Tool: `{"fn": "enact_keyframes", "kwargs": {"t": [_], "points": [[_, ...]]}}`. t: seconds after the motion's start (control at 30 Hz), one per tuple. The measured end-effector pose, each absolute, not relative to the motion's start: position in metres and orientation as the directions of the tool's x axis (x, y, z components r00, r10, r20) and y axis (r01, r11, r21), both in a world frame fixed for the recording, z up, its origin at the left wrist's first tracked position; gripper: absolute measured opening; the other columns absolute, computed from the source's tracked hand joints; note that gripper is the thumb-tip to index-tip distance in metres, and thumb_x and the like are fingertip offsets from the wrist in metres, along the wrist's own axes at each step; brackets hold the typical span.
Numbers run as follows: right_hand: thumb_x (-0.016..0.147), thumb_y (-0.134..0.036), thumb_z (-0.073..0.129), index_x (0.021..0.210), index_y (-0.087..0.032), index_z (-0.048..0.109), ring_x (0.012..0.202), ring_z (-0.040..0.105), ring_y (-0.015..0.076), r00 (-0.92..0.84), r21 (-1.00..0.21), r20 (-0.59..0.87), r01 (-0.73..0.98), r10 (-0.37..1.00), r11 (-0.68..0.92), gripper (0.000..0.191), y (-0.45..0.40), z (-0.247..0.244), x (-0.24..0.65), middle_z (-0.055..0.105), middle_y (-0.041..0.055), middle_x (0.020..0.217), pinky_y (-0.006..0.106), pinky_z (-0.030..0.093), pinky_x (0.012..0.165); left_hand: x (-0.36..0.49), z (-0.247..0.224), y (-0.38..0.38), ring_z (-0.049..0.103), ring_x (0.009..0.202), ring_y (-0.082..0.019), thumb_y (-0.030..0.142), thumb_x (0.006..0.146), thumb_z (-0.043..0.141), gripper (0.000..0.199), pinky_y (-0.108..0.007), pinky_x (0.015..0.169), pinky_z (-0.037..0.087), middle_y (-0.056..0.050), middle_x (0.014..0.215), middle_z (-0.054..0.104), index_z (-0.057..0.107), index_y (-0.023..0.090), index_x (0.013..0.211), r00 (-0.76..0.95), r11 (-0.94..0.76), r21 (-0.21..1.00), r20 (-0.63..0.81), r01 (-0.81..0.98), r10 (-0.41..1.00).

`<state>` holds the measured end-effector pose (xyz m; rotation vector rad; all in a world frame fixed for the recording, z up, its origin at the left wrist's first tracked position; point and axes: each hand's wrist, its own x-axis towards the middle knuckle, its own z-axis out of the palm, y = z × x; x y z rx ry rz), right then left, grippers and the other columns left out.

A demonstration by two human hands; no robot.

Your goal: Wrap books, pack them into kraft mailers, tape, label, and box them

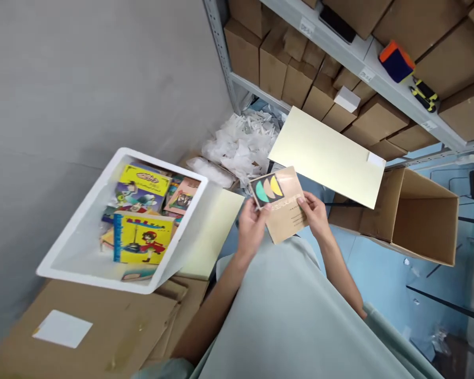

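Note:
A thin tan booklet (287, 216) with green, tan and yellow half-rounds on a dark panel is held up in front of my body. My left hand (252, 226) pinches its lower left edge, thumb on the face. On its right edge, the thumb and fingers of my right hand (315, 210) are closed. To the left, a white plastic bin (177, 245) holds several picture books, among them a yellow book with a red-clad figure (144, 239) and a yellow and purple book (142, 192).
Under the bin lies a cardboard box (102, 326) bearing a white label. Crumpled white packing material (240, 142) is heaped by the wall. A pale board (327, 152) stands beyond my hands, an open carton (426, 221) at right. Shelving (339, 52) with brown boxes, pliers (424, 95) rises behind.

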<state>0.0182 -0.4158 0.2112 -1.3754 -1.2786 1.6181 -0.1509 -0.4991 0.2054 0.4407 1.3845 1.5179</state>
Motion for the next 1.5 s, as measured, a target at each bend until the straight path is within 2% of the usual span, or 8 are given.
{"fn": "enact_keyframes", "kwargs": {"t": [0.13, 0.3, 0.5, 0.7, 0.93, 1.27, 1.37, 1.5], "points": [[0.09, -0.064, 0.083, 0.118, -0.022, 0.076, 0.1, 0.081, 0.0284, -0.06, -0.943, -0.334, 0.041, 0.941, -0.332, 0.051, -0.392, 0.208, 0.113, 0.087, 0.0091, 0.114, 0.041, 0.065, 0.09, -0.046, 0.197, -0.469, 0.067, 0.14, -0.031, 0.052, 0.091, 0.084, 0.066, -0.044, 0.119, 0.056, -0.014, 0.151, 0.069, 0.056, 0.025, 0.144, -0.201, 0.259, 0.866, -0.37, -0.428, 0.907], [0.094, -0.059, 0.08, 0.119, -0.024, 0.074, 0.106, 0.081, 0.0283, 0.072, -0.945, -0.326, 0.01, 0.943, -0.327, 0.044, -0.366, 0.211, 0.201, 0.085, 0.0096, 0.12, 0.041, 0.064, 0.093, 0.034, 0.187, -0.429, 0.064, 0.145, -0.032, 0.054, 0.094, 0.08, 0.067, -0.047, 0.121, 0.055, -0.016, 0.157, 0.066, 0.054, 0.024, 0.147, 0.005, 0.354, 0.84, -0.387, -0.411, 0.922], [0.093, -0.061, 0.08, 0.119, -0.023, 0.073, 0.108, 0.08, 0.0284, 0.132, -0.938, -0.343, -0.092, 0.93, -0.333, 0.046, -0.341, 0.196, 0.247, 0.085, 0.0105, 0.12, 0.041, 0.064, 0.095, 0.07, 0.186, -0.389, 0.065, 0.145, -0.032, 0.056, 0.095, 0.078, 0.069, -0.048, 0.123, 0.053, -0.017, 0.159, 0.064, 0.053, 0.023, 0.15, 0.053, 0.412, 0.85, -0.419, -0.327, 0.906], [0.093, -0.065, 0.078, 0.12, -0.023, 0.071, 0.111, 0.08, 0.03, 0.18, -0.924, -0.375, -0.155, 0.909, -0.351, 0.05, -0.312, 0.185, 0.253, 0.084, 0.0118, 0.124, 0.043, 0.065, 0.096, 0.076, 0.183, -0.344, 0.07, 0.138, -0.032, 0.061, 0.09, 0.082, 0.077, -0.046, 0.118, 0.057, -0.017, 0.153, 0.069, 0.058, 0.023, 0.152, 0.06, 0.468, 0.852, -0.468, -0.235, 0.882], [0.096, -0.065, 0.074, 0.126, -0.024, 0.071, 0.121, 0.078, 0.0309, 0.239, -0.949, -0.315, -0.106, 0.919, -0.297, 0.051, -0.266, 0.196, 0.248, 0.083, 0.0114, 0.128, 0.046, 0.063, 0.105, 0.055, 0.188, -0.262, 0.075, 0.129, -0.033, 0.06, 0.085, 0.086, 0.061, -0.046, 0.112, 0.06, -0.015, 0.136, 0.08, 0.077, 0.02, 0.131, 0.108, 0.502, 0.819, -0.493, -0.277, 0.863], [0.093, -0.069, 0.075, 0.131, -0.023, 0.075, 0.125, 0.077, 0.0331, 0.347, -0.956, -0.293, -0.093, 0.891, -0.279, 0.059, -0.206, 0.209, 0.212, 0.082, 0.0114, 0.132, 0.05, 0.06, 0.113, 0.013, 0.201, -0.165, 0.081, 0.101, -0.028, 0.061, 0.08, 0.091, 0.06, -0.034, 0.081, 0.066, -0.012, 0.114, 0.085, 0.08, 0.019, 0.121, 0.246, 0.513, 0.817, -0.457, -0.264, 0.855], [0.093, -0.069, 0.075, 0.134, -0.023, 0.075, 0.129, 0.076, 0.0329, 0.362, -0.961, -0.275, -0.103, 0.891, -0.255, 0.061, -0.185, 0.209, 0.203, 0.082, 0.0112, 0.134, 0.049, 0.059, 0.116, 0.005, 0.204, -0.148, 0.08, 0.102, -0.027, 0.059, 0.081, 0.091, 0.058, -0.034, 0.084, 0.065, -0.013, 0.119, 0.084, 0.079, 0.019, 0.122, 0.238, 0.492, 0.83, -0.438, -0.264, 0.867], [0.094, -0.07, 0.073, 0.136, -0.023, 0.075, 0.134, 0.073, 0.0331, 0.343, -0.967, -0.256, -0.088, 0.904, -0.24, 0.063, -0.16, 0.208, 0.202, 0.081, 0.0106, 0.136, 0.05, 0.058, 0.119, 0.003, 0.208, -0.129, 0.078, 0.116, -0.029, 0.057, 0.081, 0.092, 0.059, -0.039, 0.097, 0.064, -0.015, 0.127, 0.082, 0.076, 0.018, 0.121, 0.203, 0.448, 0.841, -0.403, -0.303, 0.893]]}}
